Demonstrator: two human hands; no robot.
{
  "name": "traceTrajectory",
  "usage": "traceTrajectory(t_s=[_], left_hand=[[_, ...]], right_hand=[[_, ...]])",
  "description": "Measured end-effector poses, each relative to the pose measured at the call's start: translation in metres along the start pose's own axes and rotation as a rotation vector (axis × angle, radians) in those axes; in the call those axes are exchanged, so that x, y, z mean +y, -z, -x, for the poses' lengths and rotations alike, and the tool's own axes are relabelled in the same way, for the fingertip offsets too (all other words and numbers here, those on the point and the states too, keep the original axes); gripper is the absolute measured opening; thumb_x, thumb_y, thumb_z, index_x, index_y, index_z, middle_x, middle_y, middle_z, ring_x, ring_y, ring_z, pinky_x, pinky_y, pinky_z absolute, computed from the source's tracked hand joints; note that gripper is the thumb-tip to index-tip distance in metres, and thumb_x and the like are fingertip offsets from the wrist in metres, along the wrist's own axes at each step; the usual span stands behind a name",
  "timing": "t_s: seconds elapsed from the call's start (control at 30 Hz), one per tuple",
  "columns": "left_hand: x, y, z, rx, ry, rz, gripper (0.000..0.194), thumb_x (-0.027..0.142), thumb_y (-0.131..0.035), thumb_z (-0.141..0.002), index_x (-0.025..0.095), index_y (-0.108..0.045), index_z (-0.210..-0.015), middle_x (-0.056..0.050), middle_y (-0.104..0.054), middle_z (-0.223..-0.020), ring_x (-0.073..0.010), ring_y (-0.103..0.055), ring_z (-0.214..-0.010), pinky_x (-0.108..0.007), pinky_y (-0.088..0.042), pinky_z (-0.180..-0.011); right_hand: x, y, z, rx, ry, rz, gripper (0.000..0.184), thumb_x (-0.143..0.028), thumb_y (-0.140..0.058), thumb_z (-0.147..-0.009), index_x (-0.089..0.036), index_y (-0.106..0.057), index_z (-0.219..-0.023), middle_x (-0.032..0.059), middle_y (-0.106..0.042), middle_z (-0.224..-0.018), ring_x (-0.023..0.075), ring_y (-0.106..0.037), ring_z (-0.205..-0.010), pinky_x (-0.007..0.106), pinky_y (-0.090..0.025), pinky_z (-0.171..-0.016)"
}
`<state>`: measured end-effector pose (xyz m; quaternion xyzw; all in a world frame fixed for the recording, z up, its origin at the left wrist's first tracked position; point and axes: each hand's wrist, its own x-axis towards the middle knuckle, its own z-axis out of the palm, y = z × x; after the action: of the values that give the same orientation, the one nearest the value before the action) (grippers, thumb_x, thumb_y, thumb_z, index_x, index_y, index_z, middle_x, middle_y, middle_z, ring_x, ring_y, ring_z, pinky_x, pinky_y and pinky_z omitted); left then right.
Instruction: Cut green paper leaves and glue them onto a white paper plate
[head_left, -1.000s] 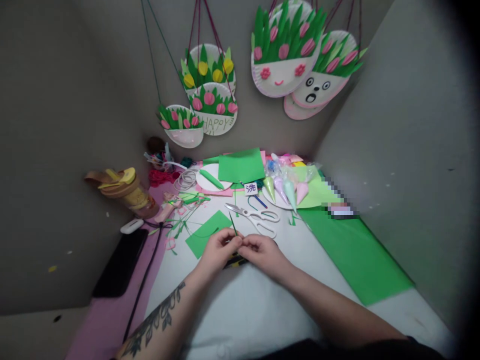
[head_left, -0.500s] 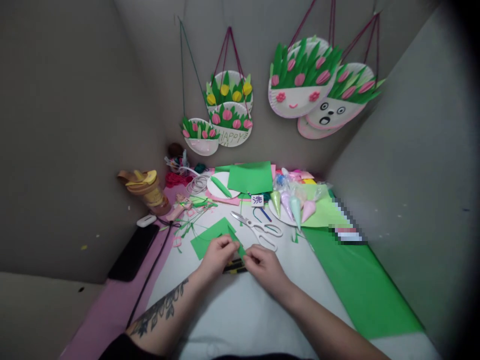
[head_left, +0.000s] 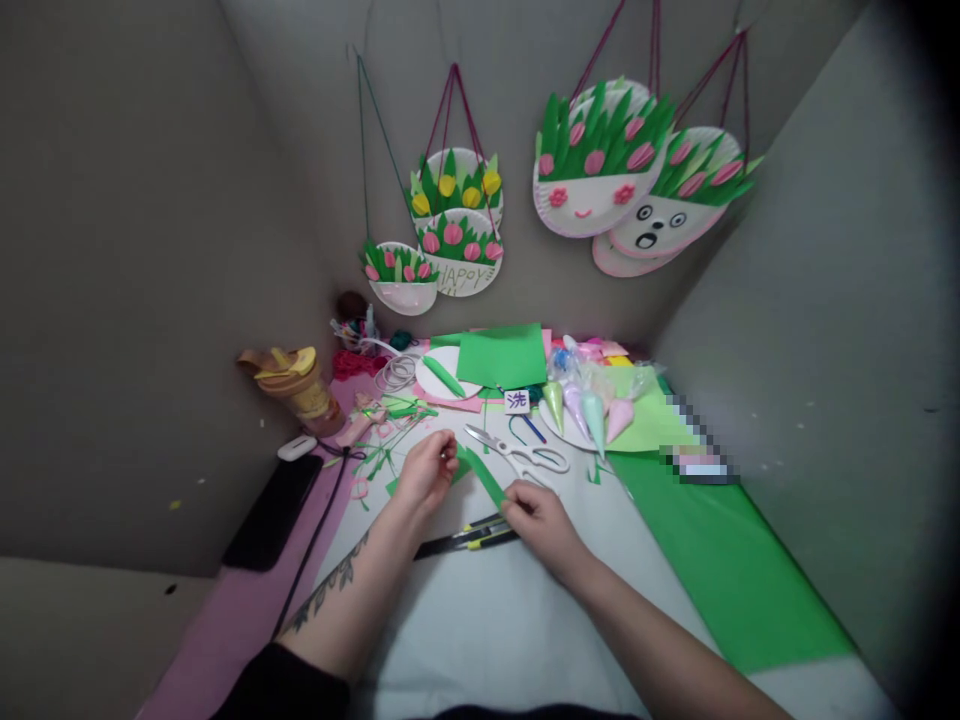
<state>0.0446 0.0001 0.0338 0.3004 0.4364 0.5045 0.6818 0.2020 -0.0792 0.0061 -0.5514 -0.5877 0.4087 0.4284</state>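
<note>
My right hand (head_left: pixel 541 520) pinches the lower end of a narrow green paper leaf (head_left: pixel 486 476), which points up and to the left. My left hand (head_left: pixel 429 468) is raised just left of the leaf's tip, apart from it, its fingers curled in and nothing showing in them. Under and behind that hand lies a green paper sheet (head_left: pixel 459 468), largely covered. White-handled scissors (head_left: pixel 517 455) rest partly spread beyond my right hand. Between my forearms is a black and yellow craft knife (head_left: pixel 457 541), with a similar black and yellow tool beside it.
Green paper scraps (head_left: pixel 382 455) litter the left side. Farther back are a paper plate (head_left: pixel 431 378) with a green leaf, green sheets (head_left: pixel 502 357) and several piping bags (head_left: pixel 592 415). A phone (head_left: pixel 274 515) and brown cup (head_left: pixel 300 390) stand left. Plate baskets (head_left: pixel 600 205) hang on the wall.
My left hand has let go of the green leaf and lifted up and to the left. The right hand keeps hold of it. More of the craft knife shows.
</note>
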Motion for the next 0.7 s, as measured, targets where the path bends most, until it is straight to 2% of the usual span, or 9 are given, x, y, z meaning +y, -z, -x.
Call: traceTrajectory(t_s=[0.07, 0.13, 0.2, 0.27, 0.37, 0.47, 0.7], left_hand=[[-0.004, 0.004, 0.003, -0.048, -0.003, 0.008, 0.032, 0.039, -0.074, -0.062, 0.015, -0.055, -0.073, 0.004, -0.047, -0.067, -0.0057, -0.043, -0.059, -0.017, -0.028, -0.048], [-0.013, 0.007, 0.01, -0.135, 0.019, -0.061, 0.036, 0.046, -0.072, -0.068, 0.016, -0.056, -0.078, 0.005, -0.047, -0.065, -0.0059, -0.041, -0.056, -0.019, -0.027, -0.048], [-0.025, 0.008, 0.018, -0.174, 0.02, -0.216, 0.038, 0.049, -0.072, -0.069, 0.016, -0.053, -0.071, 0.007, -0.041, -0.057, -0.0055, -0.034, -0.051, -0.02, -0.024, -0.048], [-0.036, 0.008, 0.023, -0.162, -0.01, -0.332, 0.041, 0.049, -0.074, -0.067, 0.016, -0.049, -0.064, 0.008, -0.039, -0.053, -0.0059, -0.033, -0.05, -0.021, -0.024, -0.049], [-0.044, 0.007, 0.026, -0.208, -0.021, -0.389, 0.042, 0.049, -0.074, -0.065, 0.017, -0.048, -0.061, 0.007, -0.043, -0.053, -0.0071, -0.036, -0.052, -0.022, -0.027, -0.051], [-0.042, 0.007, 0.027, -0.247, 0.0, -0.403, 0.041, 0.048, -0.075, -0.065, 0.016, -0.05, -0.06, 0.006, -0.045, -0.052, -0.0077, -0.038, -0.052, -0.023, -0.027, -0.052], [-0.022, 0.011, 0.026, -0.179, 0.072, -0.337, 0.043, 0.048, -0.074, -0.063, 0.017, -0.046, -0.054, 0.008, -0.038, -0.045, -0.0054, -0.029, -0.044, -0.023, -0.019, -0.046]], right_hand=[[0.003, -0.003, -0.002, 0.004, -0.103, -0.076, 0.023, -0.029, -0.051, -0.077, -0.023, -0.039, -0.057, -0.0047, -0.038, -0.053, 0.0134, -0.038, -0.053, 0.026, -0.031, -0.053], [0.006, -0.006, -0.003, -0.002, -0.126, -0.087, 0.023, -0.029, -0.05, -0.077, -0.023, -0.04, -0.058, -0.0053, -0.036, -0.053, 0.0129, -0.036, -0.053, 0.025, -0.03, -0.052], [0.008, -0.009, -0.003, -0.011, -0.084, -0.045, 0.022, -0.028, -0.051, -0.075, -0.022, -0.04, -0.058, -0.0047, -0.037, -0.056, 0.013, -0.038, -0.056, 0.025, -0.031, -0.055], [0.009, -0.012, -0.003, -0.024, -0.058, -0.034, 0.02, -0.028, -0.053, -0.075, -0.022, -0.041, -0.06, -0.0044, -0.038, -0.059, 0.0132, -0.039, -0.058, 0.026, -0.032, -0.056], [0.009, -0.013, -0.001, -0.037, -0.096, -0.117, 0.02, -0.034, -0.055, -0.078, -0.022, -0.045, -0.066, -0.004, -0.042, -0.061, 0.0135, -0.04, -0.058, 0.026, -0.033, -0.056], [0.004, -0.011, -0.001, -0.051, -0.157, -0.186, 0.025, -0.039, -0.056, -0.079, -0.022, -0.047, -0.065, -0.0027, -0.047, -0.06, 0.0144, -0.044, -0.059, 0.028, -0.036, -0.058], [-0.006, -0.002, 0.0, -0.091, -0.194, -0.205, 0.018, -0.035, -0.059, -0.075, -0.02, -0.056, -0.066, -0.0008, -0.055, -0.059, 0.0149, -0.048, -0.058, 0.028, -0.039, -0.058]])
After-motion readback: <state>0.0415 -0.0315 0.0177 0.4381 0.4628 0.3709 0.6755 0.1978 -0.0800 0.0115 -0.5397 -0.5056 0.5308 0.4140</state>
